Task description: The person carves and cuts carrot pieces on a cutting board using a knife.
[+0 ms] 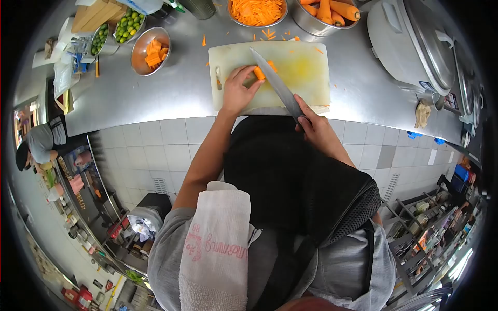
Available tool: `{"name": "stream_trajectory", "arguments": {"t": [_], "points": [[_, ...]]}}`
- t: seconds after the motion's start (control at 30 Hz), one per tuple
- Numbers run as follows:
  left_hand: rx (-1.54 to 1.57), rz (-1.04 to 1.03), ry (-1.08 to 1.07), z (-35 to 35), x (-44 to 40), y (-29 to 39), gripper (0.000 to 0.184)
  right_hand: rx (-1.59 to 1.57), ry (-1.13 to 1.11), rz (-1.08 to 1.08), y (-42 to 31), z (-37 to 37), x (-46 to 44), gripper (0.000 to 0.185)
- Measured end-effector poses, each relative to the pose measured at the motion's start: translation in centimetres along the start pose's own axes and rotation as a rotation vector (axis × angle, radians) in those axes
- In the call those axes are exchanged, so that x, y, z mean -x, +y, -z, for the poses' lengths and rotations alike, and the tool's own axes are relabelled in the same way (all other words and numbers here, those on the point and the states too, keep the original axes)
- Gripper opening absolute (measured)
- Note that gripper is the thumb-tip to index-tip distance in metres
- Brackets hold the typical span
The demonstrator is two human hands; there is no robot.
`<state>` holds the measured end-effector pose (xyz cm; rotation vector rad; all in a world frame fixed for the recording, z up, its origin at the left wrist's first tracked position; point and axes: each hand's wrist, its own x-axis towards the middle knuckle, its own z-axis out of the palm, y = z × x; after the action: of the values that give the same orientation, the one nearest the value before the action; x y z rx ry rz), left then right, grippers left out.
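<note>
My left hand (240,91) pinches a short piece of carrot (259,73) with bent fingers on the left part of the cutting board (307,88). In my right hand (315,126) is the handle of a large kitchen knife (282,89). The blade points up and to the left and lies across the right side of the carrot. A bit of orange shows on the blade's far side. Whether the edge has gone into the carrot I cannot tell. Yellow-orange stains mark the board's surface, and a small orange scrap lies at its upper right.
A bowl of cut carrot pieces (154,52) stands at left. Beyond the board are a bowl of shredded carrot (258,11) and a pot of whole carrots (332,11). Containers of green citrus (128,26) sit at upper left, a large lidded cooker (410,46) at right. Another person (41,142) bends at far left.
</note>
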<state>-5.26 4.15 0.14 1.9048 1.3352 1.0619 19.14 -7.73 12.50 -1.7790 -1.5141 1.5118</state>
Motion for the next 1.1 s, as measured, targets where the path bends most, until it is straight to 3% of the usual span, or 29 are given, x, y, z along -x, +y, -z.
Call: {"name": "stream_trajectory", "arguments": {"t": [0.5, 1.1], "points": [[-0.012, 0.009, -0.021, 0.2, -0.1, 0.0, 0.049, -0.097, -0.022, -0.126, -0.4, 0.1, 0.5, 0.063], [0.012, 0.003, -0.043, 0.4, -0.3, 0.2, 0.047, -0.044, -0.009, -0.082, -0.5, 0.0, 0.8, 0.063]]}}
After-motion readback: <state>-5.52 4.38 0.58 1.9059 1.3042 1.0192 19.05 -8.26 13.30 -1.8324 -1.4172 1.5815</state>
